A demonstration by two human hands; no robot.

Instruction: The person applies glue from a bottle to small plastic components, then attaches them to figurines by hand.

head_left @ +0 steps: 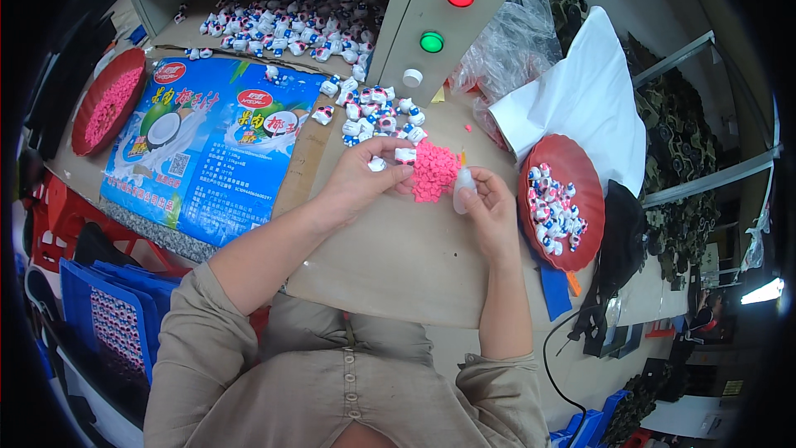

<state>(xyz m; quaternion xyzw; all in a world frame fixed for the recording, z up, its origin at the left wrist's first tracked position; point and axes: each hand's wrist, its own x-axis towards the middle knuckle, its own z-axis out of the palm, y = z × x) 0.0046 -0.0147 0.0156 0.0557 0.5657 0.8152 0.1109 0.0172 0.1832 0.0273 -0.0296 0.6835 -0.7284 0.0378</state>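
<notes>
The left hand [365,172] pinches a figurine [405,155] between thumb and fingertips; the right hand [491,203] grips a bottle [464,187], tip upward. Between the hands lie pink pieces [434,174]. Just beyond sits a figurine pile [380,116]; right of the right hand, a red dish [572,158] holds more figurines.

Pink heap [435,174]: matt pieces, plastic-looking. Right of heap: squeeze bottle [461,192], translucent smooth plastic. Farther right: red dish [560,151], ridged plastic, slight sheen. Beyond heap: figurines [377,114], smooth, glossy; farther beyond, machine housing [464,25], smooth painted metal. Far right of heap: clear bag [516,37], crinkled shiny film. Left of heap: blue printed sheet [211,149], smooth, glossy. Under heap: tabletop [390,265], matt, cardboard-like. Near side: shirt [332,394], creased matt cloth.
</notes>
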